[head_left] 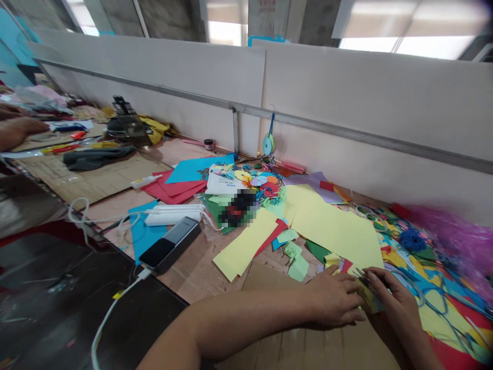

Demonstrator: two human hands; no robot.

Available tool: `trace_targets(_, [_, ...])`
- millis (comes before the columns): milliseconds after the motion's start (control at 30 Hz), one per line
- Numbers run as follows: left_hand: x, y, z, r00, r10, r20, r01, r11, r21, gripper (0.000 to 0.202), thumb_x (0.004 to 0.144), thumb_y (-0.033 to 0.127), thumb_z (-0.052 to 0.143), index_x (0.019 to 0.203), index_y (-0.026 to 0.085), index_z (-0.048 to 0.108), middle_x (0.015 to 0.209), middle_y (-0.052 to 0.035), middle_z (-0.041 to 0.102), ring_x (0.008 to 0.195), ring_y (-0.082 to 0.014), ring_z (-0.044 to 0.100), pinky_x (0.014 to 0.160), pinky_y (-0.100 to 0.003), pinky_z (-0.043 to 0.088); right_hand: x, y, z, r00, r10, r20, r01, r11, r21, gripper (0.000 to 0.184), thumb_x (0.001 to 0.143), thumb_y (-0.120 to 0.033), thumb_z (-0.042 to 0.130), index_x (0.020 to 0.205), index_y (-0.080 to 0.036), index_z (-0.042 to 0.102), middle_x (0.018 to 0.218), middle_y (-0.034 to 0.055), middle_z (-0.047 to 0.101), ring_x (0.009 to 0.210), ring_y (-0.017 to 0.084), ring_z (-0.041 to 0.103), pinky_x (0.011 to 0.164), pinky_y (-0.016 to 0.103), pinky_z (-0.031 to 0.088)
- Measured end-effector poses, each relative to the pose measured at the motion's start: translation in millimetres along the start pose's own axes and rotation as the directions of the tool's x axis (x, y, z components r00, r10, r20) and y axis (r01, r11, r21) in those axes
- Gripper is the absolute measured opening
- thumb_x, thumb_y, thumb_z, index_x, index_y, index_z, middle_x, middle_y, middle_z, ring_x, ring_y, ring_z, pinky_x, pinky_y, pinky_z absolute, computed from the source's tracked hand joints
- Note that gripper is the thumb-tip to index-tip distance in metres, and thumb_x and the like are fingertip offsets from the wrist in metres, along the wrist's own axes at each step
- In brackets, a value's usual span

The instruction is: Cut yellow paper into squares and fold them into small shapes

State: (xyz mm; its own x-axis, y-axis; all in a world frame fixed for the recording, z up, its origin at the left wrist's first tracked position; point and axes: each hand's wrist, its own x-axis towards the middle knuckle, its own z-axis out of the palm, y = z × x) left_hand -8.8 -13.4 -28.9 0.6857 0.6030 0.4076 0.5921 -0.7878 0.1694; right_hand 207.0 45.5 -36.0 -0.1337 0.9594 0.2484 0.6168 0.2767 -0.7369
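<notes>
My left hand [334, 299] lies on a brown cardboard sheet [269, 277], fingers curled and pressed against a small yellowish paper piece [368, 299]. My right hand [393, 295] meets it from the right, fingers pinched on the same piece together with a thin dark tool I cannot make out. Just behind the hands lie a large yellow paper sheet [335, 226] and small green paper scraps [296, 259].
Coloured paper covers the table: a yellow strip [246, 244], red sheets [173, 190], a blue sheet [192, 168]. A black power bank [171, 244] with a white cable sits left. Pink netting [458, 241] lies right. Another person's arm [17, 131] reaches in far left. A white partition [346, 103] backs the table.
</notes>
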Motion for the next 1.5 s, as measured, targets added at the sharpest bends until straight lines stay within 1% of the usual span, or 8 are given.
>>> trace_targets(133, [0.1, 0.3, -2.4, 1.000, 0.002, 0.006, -0.002, 1.000, -0.005, 0.032, 0.101, 0.042, 0.050, 0.108, 0.017, 0.069, 0.124, -0.0088, 0.070, 0.127, -0.0271, 0.057, 0.105, -0.051, 0.042, -0.1, -1.7, -0.7, 1.000, -0.005, -0.003, 0.005, 1.000, 0.008, 0.040, 0.078, -0.059, 0.064, 0.087, -0.022, 0.075, 0.089, 0.0081, 0.078, 0.082, 0.027, 0.072, 0.074, 0.033, 0.058])
trace_targets(300, [0.0, 0.0, -3.9, 1.000, 0.011, 0.027, -0.012, 1.000, 0.011, 0.035, 0.103, 0.043, 0.045, 0.110, 0.017, 0.068, 0.126, -0.0083, 0.069, 0.128, -0.0276, 0.056, 0.105, -0.052, 0.042, 0.3, -0.8, 0.0, 1.000, 0.020, -0.006, -0.020, 1.000, 0.017, 0.042, 0.077, -0.060, 0.064, 0.088, -0.021, 0.075, 0.090, 0.0086, 0.078, 0.082, 0.027, 0.072, 0.074, 0.033, 0.058])
trace_targets(500, [-0.4, -0.7, -0.4, 1.000, 0.016, 0.000, -0.016, 1.000, 0.022, 0.033, 0.102, 0.043, 0.046, 0.110, 0.018, 0.067, 0.124, -0.0077, 0.069, 0.127, -0.0260, 0.057, 0.104, -0.049, 0.042, 0.4, -0.5, 0.4, 1.000, 0.028, 0.004, -0.028, 0.999, 0.023, 0.043, 0.077, -0.061, 0.063, 0.088, -0.021, 0.074, 0.091, 0.0088, 0.078, 0.084, 0.028, 0.071, 0.077, 0.033, 0.057])
trace_targets(667, [-2.0, -0.9, 1.8, 1.000, 0.007, -0.008, -0.007, 1.000, 0.021, 0.034, 0.103, 0.044, 0.044, 0.108, 0.020, 0.067, 0.125, -0.0077, 0.069, 0.129, -0.0266, 0.055, 0.106, -0.049, 0.040, -0.2, 0.3, 0.7, 0.999, 0.033, 0.014, -0.033, 0.999, 0.022, 0.043, 0.078, -0.061, 0.063, 0.089, -0.021, 0.074, 0.091, 0.0084, 0.077, 0.084, 0.027, 0.071, 0.077, 0.033, 0.057])
trace_targets(833, [-2.1, -1.3, 3.3, 1.000, 0.015, -0.017, -0.015, 1.000, 0.012, 0.034, 0.103, 0.043, 0.045, 0.110, 0.018, 0.067, 0.124, -0.0089, 0.068, 0.130, -0.0274, 0.055, 0.105, -0.051, 0.041, 0.0, 2.8, 1.4, 1.000, 0.016, 0.005, -0.016, 1.000, 0.024, 0.043, 0.079, -0.061, 0.063, 0.089, -0.021, 0.074, 0.091, 0.0084, 0.077, 0.084, 0.027, 0.071, 0.077, 0.032, 0.056])
trace_targets(1133, [-2.7, -1.1, 2.4, 0.999, 0.021, -0.030, -0.020, 0.999, 0.027, 0.034, 0.103, 0.043, 0.043, 0.110, 0.018, 0.066, 0.123, -0.0077, 0.069, 0.128, -0.0261, 0.056, 0.106, -0.049, 0.041, -0.4, -2.3, 0.4, 1.000, 0.021, -0.001, -0.021, 1.000, 0.022, 0.045, 0.078, -0.063, 0.063, 0.087, -0.021, 0.075, 0.089, 0.0087, 0.077, 0.082, 0.027, 0.071, 0.074, 0.032, 0.057])
trace_targets(1367, [-0.5, -0.6, -0.5, 1.000, 0.025, 0.011, -0.025, 0.999, 0.033, 0.034, 0.102, 0.043, 0.045, 0.109, 0.017, 0.067, 0.125, -0.0074, 0.069, 0.127, -0.0273, 0.056, 0.104, -0.051, 0.043, -0.6, -3.5, 0.1, 1.000, 0.015, -0.002, -0.015, 1.000, 0.007, 0.043, 0.077, -0.062, 0.062, 0.086, -0.021, 0.074, 0.088, 0.0081, 0.077, 0.082, 0.027, 0.071, 0.074, 0.032, 0.058])
trace_targets(1500, [-1.1, -0.5, 0.0, 1.000, 0.015, 0.003, -0.015, 0.999, 0.030, 0.033, 0.102, 0.043, 0.046, 0.106, 0.018, 0.068, 0.123, -0.0077, 0.069, 0.128, -0.0263, 0.056, 0.103, -0.050, 0.043, -0.2, -4.9, 0.0, 1.000, 0.012, 0.005, -0.012, 1.000, 0.005, 0.042, 0.078, -0.061, 0.062, 0.086, -0.022, 0.074, 0.088, 0.0079, 0.077, 0.082, 0.027, 0.071, 0.073, 0.032, 0.057])
